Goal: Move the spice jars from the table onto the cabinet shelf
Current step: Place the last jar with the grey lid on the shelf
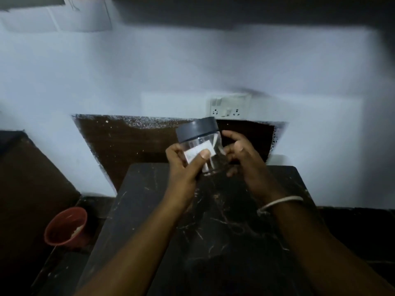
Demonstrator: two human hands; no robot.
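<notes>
A dim room with a pale wall [192, 67] and a small dark marbled table [213, 221] pushed up against it; a switch-and-socket plate [229, 107] sits on the wall just above a brown panel [132, 144].

The left hand [186, 165] is closed around a clear spice jar [201, 146], thumb pressed on its white label, fingers wrapped behind the left side. The right hand [241, 154] cups the jar's other side, fingers curled against the glass, though the blur leaves it unclear how firmly it grips. The jar has a dark grey lid [196, 128], is tilted with the lid leaning away and to the left, and is held clear of the tabletop, above its far edge. It looks empty or nearly so.

A pale cord bracelet [280, 204] circles the right wrist. To the left, lower down, stands a red bucket [65, 226] with something pale inside.

As for progress: this jar is lifted but not yet shelved. No other jars show on the visible tabletop, so this may well be the last one, or the only one. The cabinet shelf is not clearly in view; a dark band along the top of the frame may be its underside, so the lift and placing appear still to come.
</notes>
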